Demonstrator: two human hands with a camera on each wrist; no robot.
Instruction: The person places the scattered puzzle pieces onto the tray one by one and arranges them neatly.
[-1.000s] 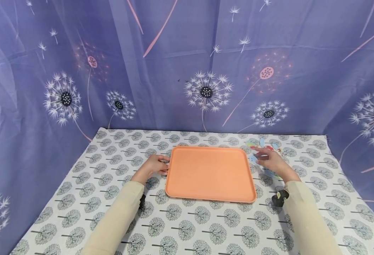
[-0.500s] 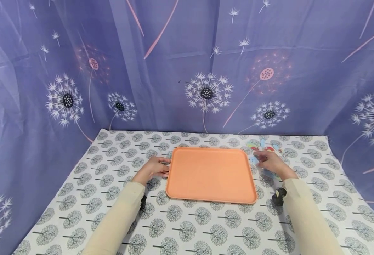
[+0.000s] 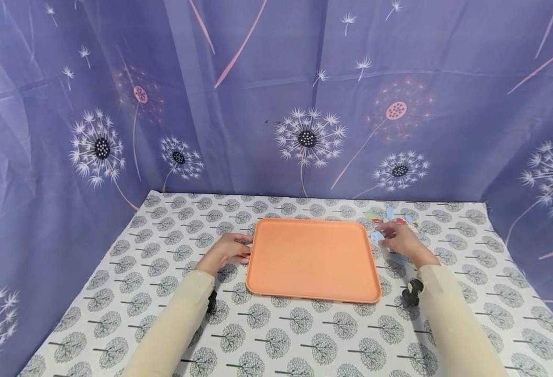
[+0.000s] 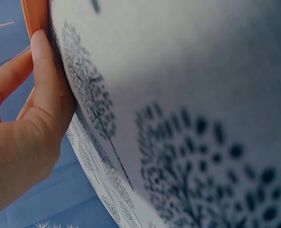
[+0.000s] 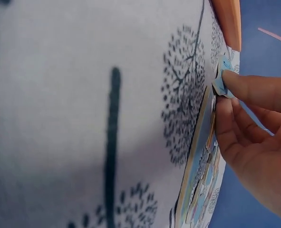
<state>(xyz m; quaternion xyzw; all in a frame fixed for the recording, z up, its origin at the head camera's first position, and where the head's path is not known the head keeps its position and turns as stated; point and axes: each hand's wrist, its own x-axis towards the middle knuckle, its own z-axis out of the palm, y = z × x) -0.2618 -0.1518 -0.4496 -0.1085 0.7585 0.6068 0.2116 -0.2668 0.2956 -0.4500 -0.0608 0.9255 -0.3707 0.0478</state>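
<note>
An orange rectangular tray (image 3: 313, 262) lies flat on the patterned cloth. My left hand (image 3: 229, 248) is at its left side, with fairly straight fingers; in the left wrist view a fingertip (image 4: 39, 38) touches the orange wall. Just beyond the tray's right rim, my right hand (image 3: 405, 243) pinches a thin light-blue puzzle piece (image 5: 221, 80) between thumb and fingers, close over the cloth. Several colourful flat pieces (image 5: 204, 185) lie under and beside that hand, partly hidden by it. Some of these pieces (image 3: 375, 215) show behind the fingers in the head view.
A white cloth (image 3: 276, 340) printed with grey trees covers the table. Purple curtains (image 3: 239, 131) with dandelion prints stand along the back and both sides. Each sleeved wrist carries a small black device (image 3: 413, 291).
The right hand has shifted slightly toward the near side with its fingers drawn together. The left hand stays at the tray's left rim, and the view has tilted a little.
</note>
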